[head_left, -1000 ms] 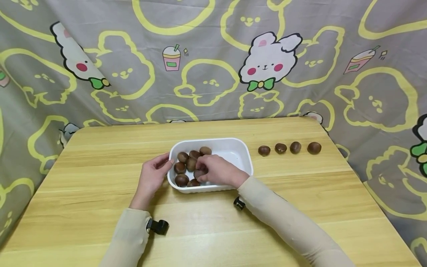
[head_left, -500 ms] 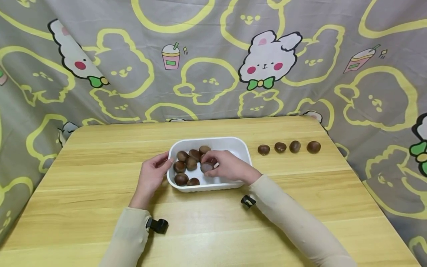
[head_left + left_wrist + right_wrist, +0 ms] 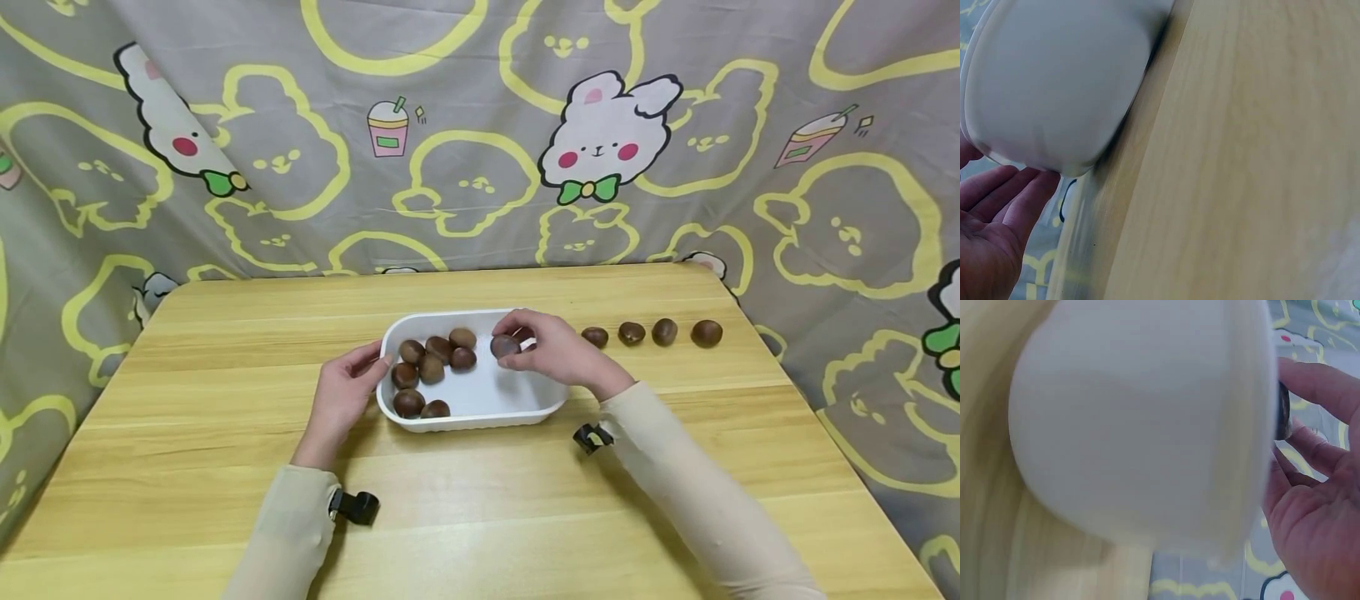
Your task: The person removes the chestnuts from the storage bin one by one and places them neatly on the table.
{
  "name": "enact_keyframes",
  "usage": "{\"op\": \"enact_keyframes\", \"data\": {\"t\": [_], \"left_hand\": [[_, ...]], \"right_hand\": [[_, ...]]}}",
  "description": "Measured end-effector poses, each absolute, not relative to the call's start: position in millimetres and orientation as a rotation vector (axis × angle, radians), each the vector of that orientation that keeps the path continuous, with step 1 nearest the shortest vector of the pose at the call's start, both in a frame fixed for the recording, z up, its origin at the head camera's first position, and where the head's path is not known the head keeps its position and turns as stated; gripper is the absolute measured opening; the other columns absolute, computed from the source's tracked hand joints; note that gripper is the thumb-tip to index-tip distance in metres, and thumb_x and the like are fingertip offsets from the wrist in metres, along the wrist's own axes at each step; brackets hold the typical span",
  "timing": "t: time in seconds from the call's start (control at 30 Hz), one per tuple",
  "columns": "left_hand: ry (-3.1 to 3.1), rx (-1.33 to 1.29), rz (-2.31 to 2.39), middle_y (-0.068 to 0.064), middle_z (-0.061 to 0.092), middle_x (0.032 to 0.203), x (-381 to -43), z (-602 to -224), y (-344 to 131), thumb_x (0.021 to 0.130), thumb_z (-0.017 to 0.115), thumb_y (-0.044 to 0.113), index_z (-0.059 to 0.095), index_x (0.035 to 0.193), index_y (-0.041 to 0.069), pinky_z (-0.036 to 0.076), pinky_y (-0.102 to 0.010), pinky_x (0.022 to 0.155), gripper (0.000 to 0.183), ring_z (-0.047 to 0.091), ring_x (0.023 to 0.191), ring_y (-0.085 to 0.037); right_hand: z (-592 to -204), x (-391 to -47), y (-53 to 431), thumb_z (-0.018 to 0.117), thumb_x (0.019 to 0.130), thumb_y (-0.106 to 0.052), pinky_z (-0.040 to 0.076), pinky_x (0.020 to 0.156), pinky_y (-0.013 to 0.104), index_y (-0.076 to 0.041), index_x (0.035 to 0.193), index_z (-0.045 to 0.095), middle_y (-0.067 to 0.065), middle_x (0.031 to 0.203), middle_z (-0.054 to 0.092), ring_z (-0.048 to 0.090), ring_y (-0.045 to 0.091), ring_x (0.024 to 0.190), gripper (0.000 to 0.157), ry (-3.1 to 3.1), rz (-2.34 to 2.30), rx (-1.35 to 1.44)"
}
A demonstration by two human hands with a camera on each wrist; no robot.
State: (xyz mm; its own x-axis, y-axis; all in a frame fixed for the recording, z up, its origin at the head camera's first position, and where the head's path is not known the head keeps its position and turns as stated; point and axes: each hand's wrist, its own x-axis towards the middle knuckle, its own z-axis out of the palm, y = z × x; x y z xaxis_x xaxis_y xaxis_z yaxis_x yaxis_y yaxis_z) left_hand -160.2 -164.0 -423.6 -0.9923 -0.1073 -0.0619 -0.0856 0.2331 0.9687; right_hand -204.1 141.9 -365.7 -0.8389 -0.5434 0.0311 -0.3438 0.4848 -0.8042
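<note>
A white plastic tray [image 3: 480, 420] stands on the table with several brown chestnuts [image 3: 431, 367] gathered in its left part. My left hand [image 3: 345, 398] holds the tray's left end, thumb at the rim and fingers against the outer wall. The left wrist view shows those fingers [image 3: 1029, 194] touching the tray's outside. Above the tray's right part, my right hand [image 3: 551, 346] pinches one chestnut [image 3: 505, 346] between thumb and fingers. From the right wrist, the tray wall [image 3: 1141, 425] hides most of that chestnut [image 3: 1283, 412].
To the tray's right, several chestnuts [image 3: 632, 333] lie spaced in a row on the wooden table [image 3: 480, 517]. A grey cartoon-print curtain [image 3: 465, 108] hangs behind the table's back edge.
My right hand has lifted a chestnut from among the others and carried it right and toward the back of the tray. The left hand has stayed at the tray's end.
</note>
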Motion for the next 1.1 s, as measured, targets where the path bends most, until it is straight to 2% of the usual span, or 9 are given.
{"op": "enact_keyframes", "data": {"t": [0.43,0.67,0.83,1.1], "left_hand": [[-2.464,0.195,-1.923,-0.019,0.059,0.131,-160.0,-424.1,-164.5,0.096,0.066,0.016,0.058,0.133,-0.002,0.052,-0.020,0.086,0.042,0.056,0.117,-0.026],[-2.458,0.195,-1.929,-0.021,0.060,0.129,-160.2,-422.9,-165.0,0.096,0.066,0.015,0.058,0.133,-0.004,0.052,-0.020,0.087,0.042,0.057,0.117,-0.027],[-2.456,0.147,-1.915,-0.021,0.062,0.126,-160.3,-423.1,-163.4,0.096,0.066,0.014,0.060,0.130,-0.004,0.052,-0.021,0.087,0.040,0.059,0.115,-0.027],[-2.479,0.162,-1.892,-0.021,0.061,0.127,-159.2,-422.7,-165.3,0.096,0.065,0.016,0.059,0.132,-0.004,0.052,-0.022,0.088,0.042,0.059,0.116,-0.028]], "right_hand": [[-355.3,-211.4,187.1,0.077,0.086,-0.012,0.050,0.082,0.038,-0.008,0.117,0.063,0.008,0.108,0.063,0.058,0.024,0.100,0.035,2.607,-1.342,-0.553],[-347.3,-213.8,224.6,0.076,0.088,-0.018,0.049,0.082,0.033,-0.004,0.119,0.062,0.011,0.113,0.063,0.058,0.025,0.104,0.037,2.660,-1.406,-0.488],[-348.2,-210.6,249.6,0.075,0.090,-0.022,0.047,0.080,0.028,-0.005,0.123,0.060,0.010,0.117,0.061,0.056,0.023,0.106,0.040,2.730,-1.376,-0.374],[-352.0,-209.2,273.1,0.074,0.090,-0.024,0.047,0.079,0.026,-0.004,0.123,0.059,0.012,0.116,0.061,0.056,0.025,0.106,0.041,2.789,-1.294,-0.357]]}}
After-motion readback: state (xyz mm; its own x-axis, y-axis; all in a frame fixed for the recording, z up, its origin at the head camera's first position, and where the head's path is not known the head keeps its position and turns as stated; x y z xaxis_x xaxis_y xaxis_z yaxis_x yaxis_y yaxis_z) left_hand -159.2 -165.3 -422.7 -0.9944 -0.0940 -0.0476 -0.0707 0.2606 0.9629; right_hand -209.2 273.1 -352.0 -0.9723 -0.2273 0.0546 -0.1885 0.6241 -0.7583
